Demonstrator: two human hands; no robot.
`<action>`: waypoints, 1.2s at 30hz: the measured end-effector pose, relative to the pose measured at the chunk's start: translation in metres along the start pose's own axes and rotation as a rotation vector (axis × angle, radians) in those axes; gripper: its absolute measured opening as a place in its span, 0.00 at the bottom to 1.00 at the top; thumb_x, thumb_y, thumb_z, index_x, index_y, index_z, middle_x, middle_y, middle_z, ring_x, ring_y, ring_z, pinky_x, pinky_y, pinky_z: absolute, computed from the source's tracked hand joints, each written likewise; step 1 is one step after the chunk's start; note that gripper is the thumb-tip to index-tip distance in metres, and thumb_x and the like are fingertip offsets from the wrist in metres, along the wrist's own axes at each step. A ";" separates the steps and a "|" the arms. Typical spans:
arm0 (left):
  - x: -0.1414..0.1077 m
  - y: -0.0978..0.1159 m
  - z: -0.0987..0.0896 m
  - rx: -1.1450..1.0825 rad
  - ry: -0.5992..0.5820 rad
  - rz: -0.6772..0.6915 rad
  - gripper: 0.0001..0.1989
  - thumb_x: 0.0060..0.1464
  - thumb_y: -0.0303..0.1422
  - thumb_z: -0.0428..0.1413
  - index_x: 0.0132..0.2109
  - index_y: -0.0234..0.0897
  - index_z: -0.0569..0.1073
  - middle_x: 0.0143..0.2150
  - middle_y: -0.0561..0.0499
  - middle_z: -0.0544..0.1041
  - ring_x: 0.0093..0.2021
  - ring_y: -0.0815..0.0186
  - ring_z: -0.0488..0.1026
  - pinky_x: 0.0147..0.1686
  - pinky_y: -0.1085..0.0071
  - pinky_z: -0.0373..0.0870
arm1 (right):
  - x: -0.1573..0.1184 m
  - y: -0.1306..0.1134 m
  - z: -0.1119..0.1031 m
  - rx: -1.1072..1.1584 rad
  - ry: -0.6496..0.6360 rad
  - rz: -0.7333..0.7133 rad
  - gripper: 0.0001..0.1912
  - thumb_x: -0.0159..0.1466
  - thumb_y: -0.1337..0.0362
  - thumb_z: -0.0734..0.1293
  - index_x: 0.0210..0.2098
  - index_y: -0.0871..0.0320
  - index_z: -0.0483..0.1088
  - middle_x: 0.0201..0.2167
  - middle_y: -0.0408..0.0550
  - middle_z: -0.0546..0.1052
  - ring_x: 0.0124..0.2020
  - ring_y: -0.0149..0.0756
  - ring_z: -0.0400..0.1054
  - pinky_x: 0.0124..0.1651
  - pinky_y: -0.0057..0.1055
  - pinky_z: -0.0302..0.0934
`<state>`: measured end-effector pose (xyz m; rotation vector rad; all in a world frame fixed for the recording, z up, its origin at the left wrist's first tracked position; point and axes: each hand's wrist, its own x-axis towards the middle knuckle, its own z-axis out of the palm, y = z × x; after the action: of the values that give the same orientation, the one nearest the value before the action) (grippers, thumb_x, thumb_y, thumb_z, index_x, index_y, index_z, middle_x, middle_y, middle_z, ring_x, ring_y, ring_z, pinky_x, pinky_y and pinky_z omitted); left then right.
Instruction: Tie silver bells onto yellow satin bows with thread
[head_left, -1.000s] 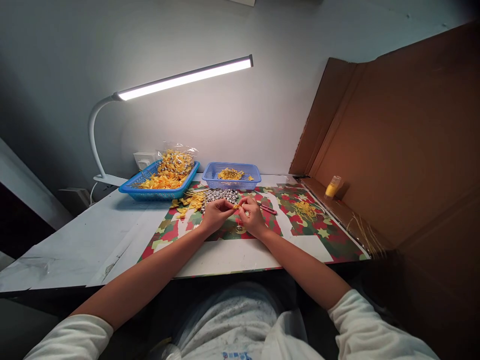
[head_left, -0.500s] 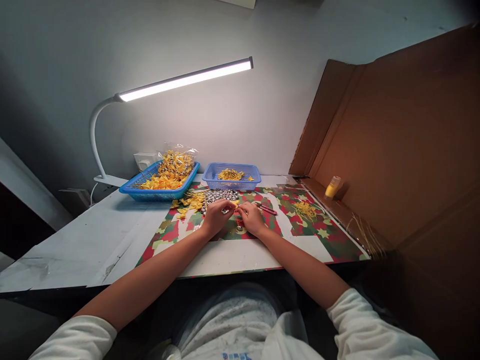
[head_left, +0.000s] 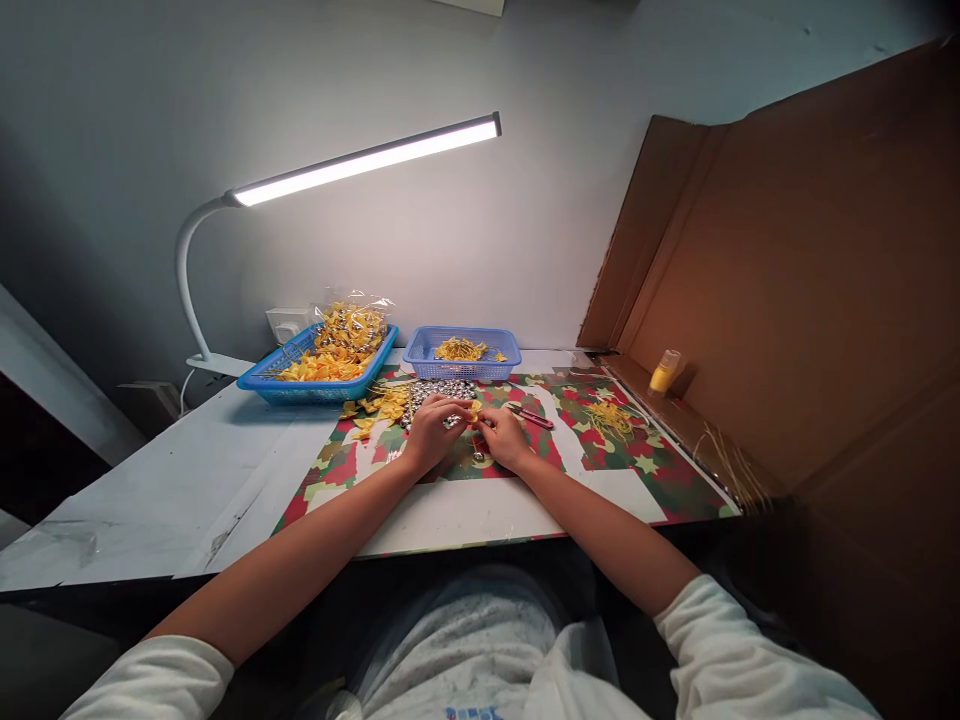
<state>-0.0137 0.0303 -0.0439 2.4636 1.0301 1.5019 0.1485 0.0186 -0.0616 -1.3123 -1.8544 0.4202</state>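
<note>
Over the middle of the camouflage-patterned mat (head_left: 517,465), my left hand (head_left: 437,432) and my right hand (head_left: 501,436) meet at the fingertips. Between them is a small yellow ribbon bow (head_left: 475,408), pinched by the left fingers. The right thumb and fingers are closed at its lower side; what exactly they grip is too small to tell. A silver bell (head_left: 478,456) hangs or lies just below the right fingers. Behind the left hand lies a heap of silver bells (head_left: 442,390), with loose yellow ribbon pieces (head_left: 386,403) to its left.
A blue basket (head_left: 300,395) of yellow pieces and a smaller blue-violet basket (head_left: 461,368) stand at the back. A red-handled cutter (head_left: 534,417) lies right of my hands, near yellow cords (head_left: 609,421). A lamp (head_left: 367,160) arches above; a cardboard wall (head_left: 795,250) encloses the right side.
The yellow bow between my fingertips has turned and shows more of itself. Both hands stay in nearly the same place, and the view has shifted slightly.
</note>
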 end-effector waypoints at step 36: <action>0.005 -0.003 0.001 -0.723 -0.176 -0.545 0.16 0.40 0.43 0.64 0.29 0.37 0.71 0.25 0.54 0.74 0.26 0.69 0.69 0.27 0.74 0.64 | 0.011 -0.007 -0.036 0.314 0.031 0.010 0.09 0.58 0.60 0.66 0.35 0.56 0.76 0.38 0.47 0.77 0.40 0.37 0.68 0.43 0.34 0.60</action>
<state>-0.0130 0.0362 -0.0416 1.6135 0.8273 1.1680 0.1700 0.0200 -0.0304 -1.1087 -1.6765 0.6635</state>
